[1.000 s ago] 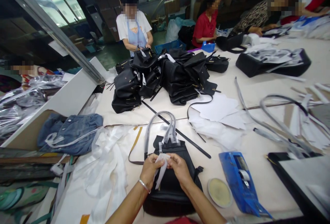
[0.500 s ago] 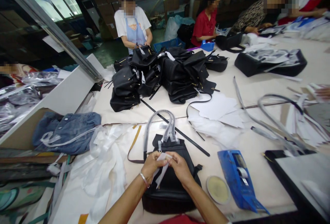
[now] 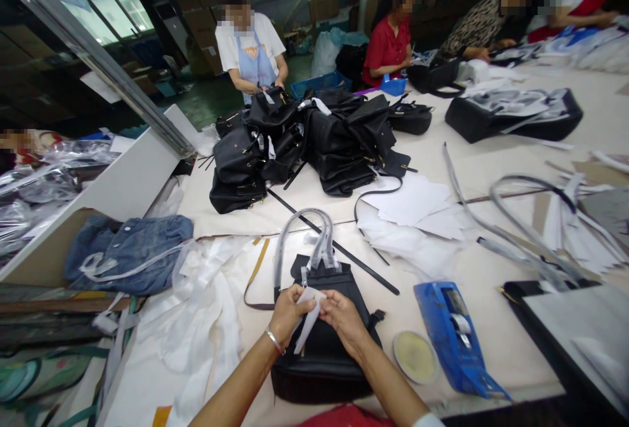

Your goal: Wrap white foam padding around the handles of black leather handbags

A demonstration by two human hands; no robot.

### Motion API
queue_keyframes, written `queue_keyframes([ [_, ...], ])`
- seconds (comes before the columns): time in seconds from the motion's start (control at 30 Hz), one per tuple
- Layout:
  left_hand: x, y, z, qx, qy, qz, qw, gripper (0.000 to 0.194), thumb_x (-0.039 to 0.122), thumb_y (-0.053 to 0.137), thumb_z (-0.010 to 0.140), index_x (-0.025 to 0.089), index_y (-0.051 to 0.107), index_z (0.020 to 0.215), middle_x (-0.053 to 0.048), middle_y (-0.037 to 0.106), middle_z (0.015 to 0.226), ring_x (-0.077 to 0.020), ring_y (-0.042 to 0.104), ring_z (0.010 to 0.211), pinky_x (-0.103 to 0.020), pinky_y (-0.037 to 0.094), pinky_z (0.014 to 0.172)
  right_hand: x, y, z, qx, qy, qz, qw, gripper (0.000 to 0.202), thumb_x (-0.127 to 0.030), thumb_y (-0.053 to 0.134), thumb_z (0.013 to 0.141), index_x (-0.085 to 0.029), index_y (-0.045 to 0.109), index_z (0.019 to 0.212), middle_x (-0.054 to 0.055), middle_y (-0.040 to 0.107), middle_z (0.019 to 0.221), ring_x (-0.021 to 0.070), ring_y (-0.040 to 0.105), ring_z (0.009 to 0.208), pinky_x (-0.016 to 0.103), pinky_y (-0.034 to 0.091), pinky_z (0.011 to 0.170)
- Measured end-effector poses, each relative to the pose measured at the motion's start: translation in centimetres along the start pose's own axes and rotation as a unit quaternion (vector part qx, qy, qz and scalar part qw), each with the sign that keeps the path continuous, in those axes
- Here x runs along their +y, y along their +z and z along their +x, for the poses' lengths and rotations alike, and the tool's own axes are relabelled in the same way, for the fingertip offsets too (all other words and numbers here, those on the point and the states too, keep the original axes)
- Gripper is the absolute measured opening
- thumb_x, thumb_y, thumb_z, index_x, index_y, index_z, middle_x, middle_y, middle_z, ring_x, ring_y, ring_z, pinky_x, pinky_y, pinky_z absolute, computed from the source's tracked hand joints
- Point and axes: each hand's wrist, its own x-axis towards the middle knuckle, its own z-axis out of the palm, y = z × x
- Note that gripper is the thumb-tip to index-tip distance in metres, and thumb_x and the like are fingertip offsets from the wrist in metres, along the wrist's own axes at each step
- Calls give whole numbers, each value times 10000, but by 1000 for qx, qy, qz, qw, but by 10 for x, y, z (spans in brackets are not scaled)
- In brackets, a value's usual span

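A black backpack (image 3: 322, 374) lies in front of me on the table, its looped handles (image 3: 322, 237) wrapped in clear plastic and pointing away. Above its front, both hands pinch a folded strip of thin white paper (image 3: 308, 330). My left hand (image 3: 289, 314) grips the strip's upper left side between thumb and fingers. At its upper right edge, my right hand (image 3: 344, 319) is closed with the fingertips together. A small metal zip pull (image 3: 304, 278) shows just beyond my left fingers. Whatever lies under the paper is hidden.
Right of the backpack are a round tin (image 3: 415, 357) and a blue tape dispenser (image 3: 455, 342). White wrapping strips (image 3: 196, 322) and a denim bag (image 3: 128, 250) lie left. Black bags (image 3: 339, 142) are piled ahead, with a co-worker (image 3: 253, 54) behind them.
My right fingers have shifted slightly on the paper strip, which still hangs over the backpack. The co-worker's hand at the far right edge has left the view.
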Motion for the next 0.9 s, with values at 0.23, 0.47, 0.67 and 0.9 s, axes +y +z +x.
queue_keyframes([
  [0.23, -1, 15, -8, 98, 173, 283, 938, 123, 295, 566, 787, 187, 539, 735, 6, 582, 692, -151, 539, 656, -267, 408, 632, 3, 5, 6, 57, -5, -35, 998, 316, -421, 726, 661, -153, 620, 790, -25, 573, 626, 87, 531, 573, 242, 487, 637],
  [0.47, -8, 28, -21, 112, 302, 494, 808, 156, 169, 409, 869, 202, 509, 755, -61, 532, 789, -203, 522, 767, -326, 421, 683, 7, -1, 5, 73, 4, -70, 995, 268, -381, 719, 647, -169, 623, 781, 4, 623, 670, 127, 586, 628, 225, 492, 540],
  [0.67, -21, 28, -32, 79, 323, 524, 784, 244, 132, 370, 873, 196, 574, 992, -108, 553, 1004, -223, 535, 948, -374, 456, 827, 5, -3, 8, 108, 15, -53, 993, 249, -333, 731, 615, -145, 608, 721, 3, 606, 563, 101, 552, 481, 207, 467, 451],
  [0.9, -31, 20, -35, 69, 326, 482, 810, 404, 91, 362, 851, 187, 541, 1200, -138, 545, 1163, -244, 502, 1100, -414, 416, 936, -4, 8, -2, 96, -19, -46, 994, 322, -421, 722, 651, -133, 617, 747, 35, 638, 618, 131, 603, 530, 270, 526, 530],
])
